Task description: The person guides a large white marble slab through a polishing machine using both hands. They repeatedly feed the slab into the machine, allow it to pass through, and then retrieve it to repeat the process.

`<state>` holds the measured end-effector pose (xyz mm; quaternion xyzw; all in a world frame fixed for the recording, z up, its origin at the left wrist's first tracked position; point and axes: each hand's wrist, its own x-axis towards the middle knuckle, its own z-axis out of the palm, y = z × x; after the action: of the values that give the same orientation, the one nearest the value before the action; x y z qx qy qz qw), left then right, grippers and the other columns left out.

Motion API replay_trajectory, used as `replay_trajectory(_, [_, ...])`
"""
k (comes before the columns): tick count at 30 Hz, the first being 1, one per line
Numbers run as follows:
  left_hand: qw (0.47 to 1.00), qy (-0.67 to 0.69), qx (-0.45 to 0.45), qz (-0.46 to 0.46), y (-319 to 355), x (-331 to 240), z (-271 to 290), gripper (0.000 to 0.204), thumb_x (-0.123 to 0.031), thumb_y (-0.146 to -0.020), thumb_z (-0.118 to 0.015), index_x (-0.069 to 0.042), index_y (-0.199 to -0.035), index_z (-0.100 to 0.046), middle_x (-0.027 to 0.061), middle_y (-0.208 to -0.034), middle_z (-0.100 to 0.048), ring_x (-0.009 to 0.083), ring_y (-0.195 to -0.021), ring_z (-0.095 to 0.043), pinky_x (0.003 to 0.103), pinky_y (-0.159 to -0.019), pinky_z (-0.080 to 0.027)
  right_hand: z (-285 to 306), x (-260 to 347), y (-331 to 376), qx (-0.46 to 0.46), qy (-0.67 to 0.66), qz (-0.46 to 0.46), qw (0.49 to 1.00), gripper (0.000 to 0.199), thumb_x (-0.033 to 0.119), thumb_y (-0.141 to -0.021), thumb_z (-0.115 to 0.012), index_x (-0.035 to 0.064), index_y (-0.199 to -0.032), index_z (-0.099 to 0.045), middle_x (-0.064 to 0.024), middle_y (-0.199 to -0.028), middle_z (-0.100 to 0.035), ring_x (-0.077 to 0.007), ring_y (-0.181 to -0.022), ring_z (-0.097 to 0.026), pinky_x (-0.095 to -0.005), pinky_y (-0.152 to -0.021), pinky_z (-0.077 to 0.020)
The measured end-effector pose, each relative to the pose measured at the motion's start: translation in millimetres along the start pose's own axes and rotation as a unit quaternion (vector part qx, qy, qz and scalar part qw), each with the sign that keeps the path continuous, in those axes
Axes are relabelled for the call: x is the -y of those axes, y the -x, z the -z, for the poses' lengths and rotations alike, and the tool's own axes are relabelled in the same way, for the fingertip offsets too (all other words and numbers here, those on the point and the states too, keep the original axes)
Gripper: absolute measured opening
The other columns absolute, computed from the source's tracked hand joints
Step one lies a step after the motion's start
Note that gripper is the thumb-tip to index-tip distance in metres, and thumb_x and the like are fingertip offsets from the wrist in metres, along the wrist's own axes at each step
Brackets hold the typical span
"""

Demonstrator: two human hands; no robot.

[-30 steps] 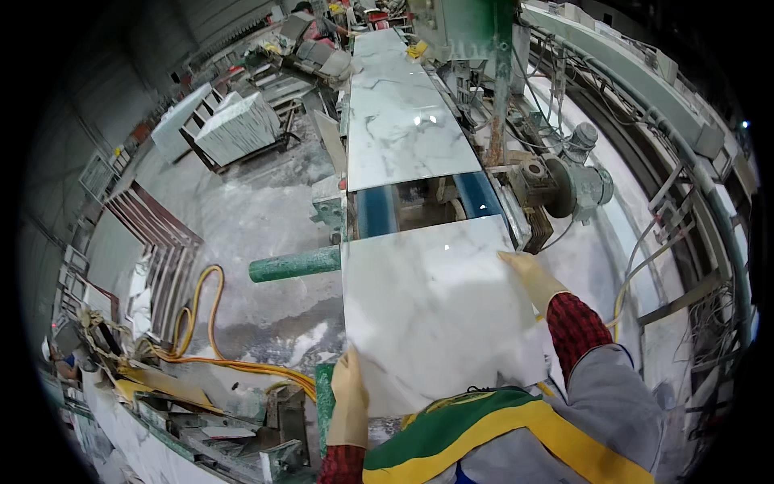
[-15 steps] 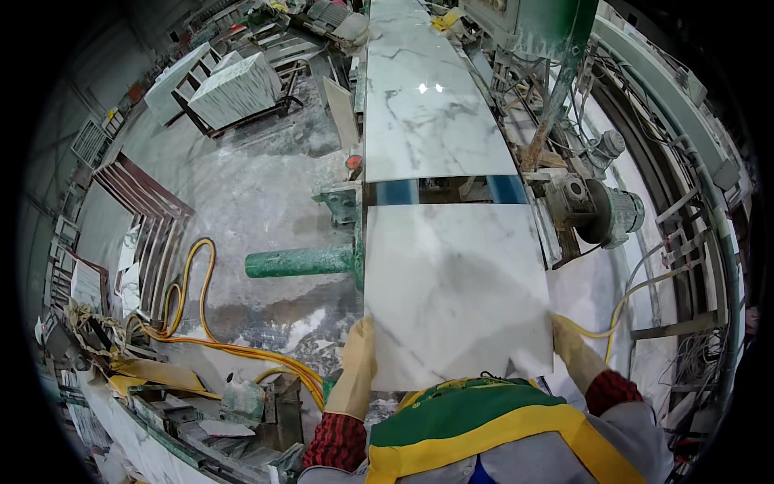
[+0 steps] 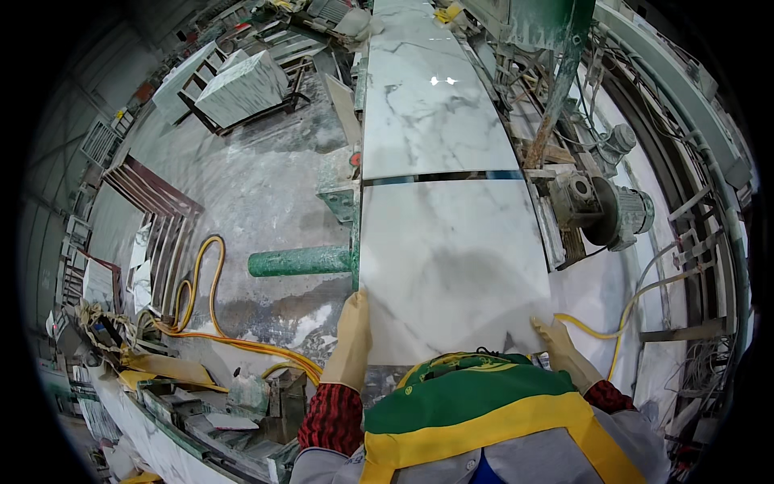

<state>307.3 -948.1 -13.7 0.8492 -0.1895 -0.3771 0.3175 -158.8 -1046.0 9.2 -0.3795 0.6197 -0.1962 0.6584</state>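
Note:
A white marble-patterned slab [image 3: 451, 258] with grey veins lies flat in front of me, its near edge close to my apron [image 3: 468, 395]. At its left edge is my left hand [image 3: 348, 343] in a pale cream glove, closed on the side near the front corner. My right hand [image 3: 562, 347], in a matching glove, grips the right edge near the front, thumb side over the top face. The undersides of both grips are hidden. A second marble slab [image 3: 435, 121] lies ahead in line, separated by a narrow dark gap [image 3: 443, 177].
Left of the slabs, a green cylinder [image 3: 298, 261] juts out. Yellow hoses [image 3: 250, 349] cross the floor. To the right stand a grey motor [image 3: 625, 216] and a yellow cable [image 3: 592, 331]. Stacked slabs [image 3: 242, 89] and a metal rack [image 3: 157, 202] are farther left.
The near slab has slid forward, and the wide gap to the far slab has narrowed to a strip. Both hands have moved with it; the right hand now reaches farther over the edge.

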Motion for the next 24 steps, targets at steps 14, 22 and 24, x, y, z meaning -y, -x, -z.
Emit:
replay_trajectory(14, [0.997, 0.077, -0.030, -0.004, -39.7, 3.4, -11.3, 0.061, -0.057, -0.115, -0.051, -0.006, -0.139, -0.073, 0.0176, -0.124, -0.079, 0.0268, -0.113, -0.074, 0.041, -0.101, -0.055, 28.0, -7.6, -43.2, 0.084, 0.183, 0.014, 0.979, 0.089, 0.012, -0.094, -0.080, 0.0097, -0.172, -0.038, -0.0179, -0.163, -0.057, -0.0319, -0.142, -0.062, -0.0382, -0.126, -0.0465])
replay_trajectory(22, [0.998, 0.046, -0.043, 0.024, 6.5, -52.6, -0.9, 0.063, -0.057, -0.115, -0.052, -0.005, -0.145, -0.071, 0.0154, -0.131, -0.080, 0.0238, -0.117, -0.074, 0.039, -0.101, -0.056, -8.5, 18.5, -36.1, -0.082, -0.020, -0.014, 0.996, 0.051, 0.042, -0.097, -0.087, 0.0041, -0.128, -0.074, -0.0101, -0.110, -0.076, -0.0238, -0.088, -0.073, -0.0412, -0.068, -0.0596])
replay_trajectory(24, [0.998, 0.039, -0.036, 0.038, 7.2, -60.4, 0.2, 0.063, -0.056, -0.115, -0.052, -0.005, -0.146, -0.070, 0.0149, -0.129, -0.080, 0.0233, -0.117, -0.073, 0.039, -0.101, -0.056, -11.9, 27.7, -34.3, -0.087, -0.014, -0.025, 0.996, 0.051, 0.042, -0.096, -0.087, 0.0039, -0.127, -0.074, -0.0097, -0.110, -0.076, -0.0232, -0.088, -0.073, -0.0414, -0.067, -0.0592])
